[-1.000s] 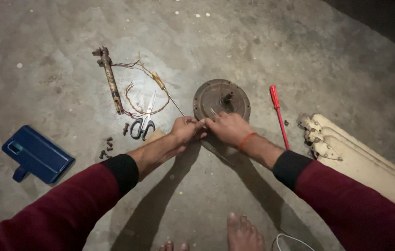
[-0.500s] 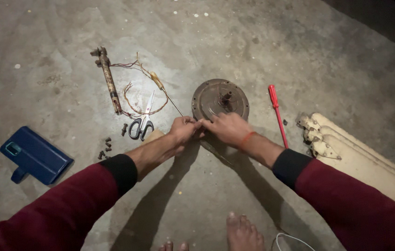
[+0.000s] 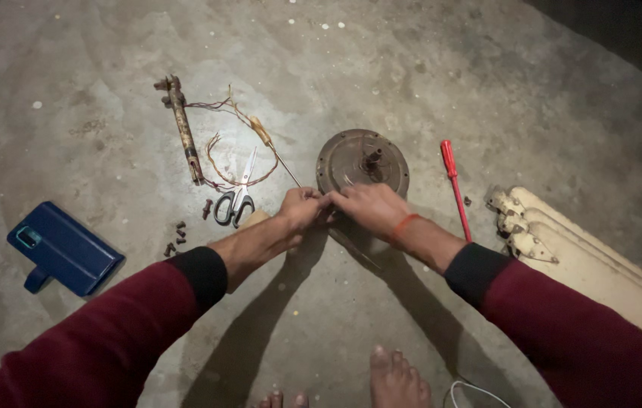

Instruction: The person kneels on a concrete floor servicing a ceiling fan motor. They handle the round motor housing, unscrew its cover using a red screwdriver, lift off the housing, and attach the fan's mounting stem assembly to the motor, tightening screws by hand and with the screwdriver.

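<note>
Both hands meet low over a bare grey concrete floor (image 3: 487, 68), rough, stained and flecked with pale specks, lit brightly in the middle and falling into shadow toward the upper right corner. No walls show; the view looks straight down.

The left hand (image 3: 300, 210) and the right hand (image 3: 370, 208) are drawn together at the near edge of a round, rusty metal disc (image 3: 362, 160) that lies flat on the floor with a short stub at its centre. The left hand's grip is narrow, fingers pinched on something small and thin; what it is cannot be told. The right hand's grip is also closed, fingertips pressed against the left hand's, and whether it holds anything of its own cannot be told. An orange band sits on the right wrist, and both arms wear dark red sleeves with black cuffs.

Just left of the hands lie scissors (image 3: 236, 193) with black handles, touching a tangle of thin copper wire (image 3: 223, 151). A rusty rod (image 3: 183, 128) lies beside the wire. Small dark screws (image 3: 176, 236) are scattered nearby. A blue phone case (image 3: 64, 247) lies well apart at the left. A red screwdriver (image 3: 453, 181) lies just right of the disc, and cream-coloured fan blades (image 3: 585, 261) lie at the right edge. Bare toes (image 3: 396, 378) show at the bottom.
</note>
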